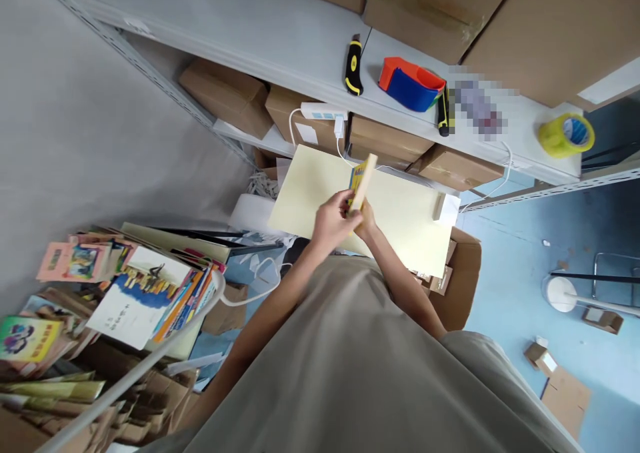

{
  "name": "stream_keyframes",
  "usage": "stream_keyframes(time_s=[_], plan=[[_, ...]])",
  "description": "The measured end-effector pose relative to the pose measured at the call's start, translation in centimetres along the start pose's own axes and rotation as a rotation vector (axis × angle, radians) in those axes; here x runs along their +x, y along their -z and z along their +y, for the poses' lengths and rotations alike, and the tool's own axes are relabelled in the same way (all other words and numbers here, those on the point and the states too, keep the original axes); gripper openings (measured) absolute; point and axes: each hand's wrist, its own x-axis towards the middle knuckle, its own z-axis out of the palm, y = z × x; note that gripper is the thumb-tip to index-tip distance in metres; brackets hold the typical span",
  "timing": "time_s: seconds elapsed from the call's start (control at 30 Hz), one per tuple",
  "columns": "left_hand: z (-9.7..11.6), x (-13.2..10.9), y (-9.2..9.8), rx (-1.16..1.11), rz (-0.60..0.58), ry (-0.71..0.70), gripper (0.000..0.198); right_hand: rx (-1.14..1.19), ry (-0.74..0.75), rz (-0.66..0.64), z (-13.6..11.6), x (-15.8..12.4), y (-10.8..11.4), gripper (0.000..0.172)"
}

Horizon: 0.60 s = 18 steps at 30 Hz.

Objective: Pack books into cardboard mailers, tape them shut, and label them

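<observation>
A thick, small book point(365, 179) with a yellow and blue cover is held tilted on its edge above the cream-coloured tabletop point(315, 179). My left hand point(333, 223) grips its lower part from the left, thumb across the pale page edge. On the other side my right hand point(367, 221) is closed around the book's lower right, its fingers partly hidden behind it. A small white box point(447, 208) sits at the table's right end.
On the shelf point(305, 39) beyond lie a utility knife point(354, 66), a red and blue band point(413, 85), a second knife point(443, 113) and yellow tape point(566, 135). A power strip point(323, 111) hangs below. Stacked books point(145, 293) stand left; an open carton point(463, 279) is right.
</observation>
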Motion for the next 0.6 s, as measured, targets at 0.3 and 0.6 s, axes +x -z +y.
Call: stream_keyframes(time_s=[0.3, 0.6], plan=[[-6.3, 1.6, 2.4, -0.024, 0.177, 0.161, 0.036, -0.783, -0.1, 0.066, -1.1, 0.7, 0.2, 0.076], [-14.3, 2.7, 4.1, 0.099, 0.129, 0.147, 0.051, -0.712, -0.105, 0.162, 4.7, 4.7, -1.3, 0.074]])
